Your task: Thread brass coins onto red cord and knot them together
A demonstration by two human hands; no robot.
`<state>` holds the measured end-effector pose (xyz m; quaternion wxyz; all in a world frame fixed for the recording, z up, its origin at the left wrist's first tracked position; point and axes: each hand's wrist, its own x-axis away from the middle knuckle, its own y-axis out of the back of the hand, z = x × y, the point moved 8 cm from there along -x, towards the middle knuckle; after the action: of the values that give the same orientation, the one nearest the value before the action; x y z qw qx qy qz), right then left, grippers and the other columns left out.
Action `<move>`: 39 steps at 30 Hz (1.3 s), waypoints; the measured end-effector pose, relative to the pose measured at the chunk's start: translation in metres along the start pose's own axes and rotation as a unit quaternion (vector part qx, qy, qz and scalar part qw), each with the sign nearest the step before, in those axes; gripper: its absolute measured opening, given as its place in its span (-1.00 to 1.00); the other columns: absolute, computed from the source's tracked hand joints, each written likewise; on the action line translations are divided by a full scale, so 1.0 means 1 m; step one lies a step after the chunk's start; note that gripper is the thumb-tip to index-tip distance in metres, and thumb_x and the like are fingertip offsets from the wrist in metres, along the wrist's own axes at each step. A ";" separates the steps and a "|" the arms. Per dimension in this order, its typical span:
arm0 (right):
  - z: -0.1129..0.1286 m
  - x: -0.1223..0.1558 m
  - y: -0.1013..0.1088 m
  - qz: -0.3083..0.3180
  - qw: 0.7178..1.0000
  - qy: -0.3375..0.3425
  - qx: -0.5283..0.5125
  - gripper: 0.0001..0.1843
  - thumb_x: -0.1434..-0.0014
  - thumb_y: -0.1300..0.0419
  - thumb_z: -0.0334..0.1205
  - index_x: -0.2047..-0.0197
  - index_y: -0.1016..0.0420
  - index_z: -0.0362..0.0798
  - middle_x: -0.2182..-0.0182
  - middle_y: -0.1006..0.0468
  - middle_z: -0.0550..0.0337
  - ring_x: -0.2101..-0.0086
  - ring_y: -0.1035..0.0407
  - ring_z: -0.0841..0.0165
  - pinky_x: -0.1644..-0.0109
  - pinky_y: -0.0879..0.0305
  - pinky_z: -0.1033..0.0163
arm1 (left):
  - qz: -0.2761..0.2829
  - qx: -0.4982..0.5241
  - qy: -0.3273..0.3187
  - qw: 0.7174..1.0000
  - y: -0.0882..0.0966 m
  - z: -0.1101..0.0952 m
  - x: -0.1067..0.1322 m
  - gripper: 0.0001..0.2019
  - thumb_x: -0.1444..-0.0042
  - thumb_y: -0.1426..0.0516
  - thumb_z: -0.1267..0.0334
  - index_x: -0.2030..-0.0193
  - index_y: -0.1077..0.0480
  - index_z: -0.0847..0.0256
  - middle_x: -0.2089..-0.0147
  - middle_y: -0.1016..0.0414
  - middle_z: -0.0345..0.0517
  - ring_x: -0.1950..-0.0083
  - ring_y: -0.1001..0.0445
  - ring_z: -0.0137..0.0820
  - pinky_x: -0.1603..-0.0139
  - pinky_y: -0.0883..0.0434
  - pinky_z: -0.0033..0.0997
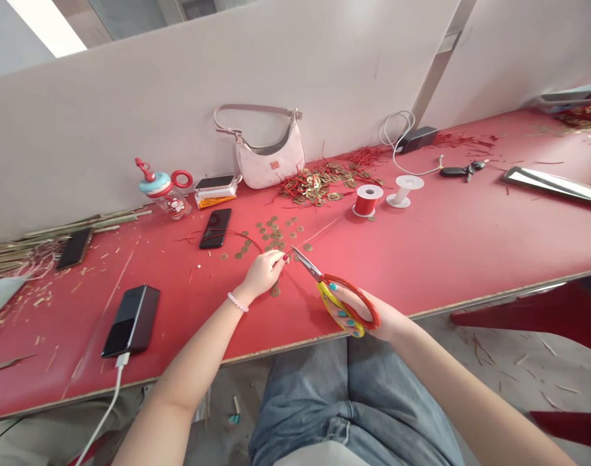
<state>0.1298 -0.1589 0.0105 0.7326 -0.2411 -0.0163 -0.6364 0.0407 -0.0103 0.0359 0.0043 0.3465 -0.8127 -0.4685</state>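
Note:
My left hand [266,273] pinches a thin red cord [319,232] that runs right to a spool of red cord [366,201]. More of the cord trails left from the hand, over a black phone [215,228]. In my right hand [351,307] is a pair of scissors [331,285] with one red and one yellow handle, my fingers through the loops. The blade tips are at the cord, just right of my left fingertips; whether they touch it I cannot tell. Loose brass coins [274,236] lie behind and around my left hand.
Behind the coins lies a heap of coins tied with red cord [317,184], before a pale handbag [270,155]. A bare white spool [404,191] stands right of the red one. A lidded cup [166,191] and a power bank [131,321] are leftward. The table's front edge [285,349] is close.

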 end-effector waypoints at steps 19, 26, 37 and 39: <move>0.061 0.001 0.105 -0.376 0.777 0.010 0.505 -0.69 -0.02 -0.10 0.04 0.30 -0.23 -0.03 0.49 -0.35 0.20 0.53 -0.21 0.41 0.52 -0.04 0.35 | -0.014 0.012 0.022 1.000 0.004 0.008 0.001 -0.72 -0.22 0.09 0.27 0.48 -0.29 0.25 0.48 -0.32 -0.13 0.43 -0.31 -0.43 0.35 -0.26 -0.45; 0.093 -0.023 0.124 -0.413 0.613 -0.008 0.674 -0.66 -0.12 0.00 -0.17 0.08 -0.33 -0.18 0.16 -0.38 -0.14 0.20 -0.33 0.14 0.25 -0.22 0.19 | -0.059 0.026 0.043 0.997 0.010 0.016 0.001 -0.71 -0.22 0.08 0.23 0.46 -0.30 0.26 0.52 -0.28 -0.18 0.48 -0.26 -0.46 0.41 -0.22 -0.49; 0.063 -0.134 0.013 -0.135 0.663 0.207 0.706 -0.05 0.02 -0.09 0.25 -0.29 0.05 -0.13 -0.26 0.08 -0.24 -0.23 0.13 -0.05 -0.21 0.08 -0.09 | -0.140 0.042 0.122 0.982 0.029 0.035 0.002 -0.69 -0.21 0.09 0.16 0.41 -0.36 0.27 0.58 -0.26 -0.23 0.55 -0.23 -0.48 0.46 -0.18 -0.53; 0.060 -0.153 0.006 -0.129 0.668 0.217 0.700 -0.03 0.02 -0.10 0.23 -0.29 0.06 -0.19 -0.26 0.07 -0.24 -0.23 0.14 -0.04 -0.23 0.11 -0.10 | -0.147 0.047 0.144 0.978 0.032 0.042 0.003 -0.68 -0.20 0.08 0.14 0.41 -0.36 0.27 0.60 -0.23 -0.24 0.57 -0.18 -0.49 0.50 -0.15 -0.53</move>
<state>0.1236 0.0049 0.0106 0.5793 0.4926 -0.3283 -0.5604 0.0064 0.0296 0.0359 0.0362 0.5255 -0.7650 -0.3706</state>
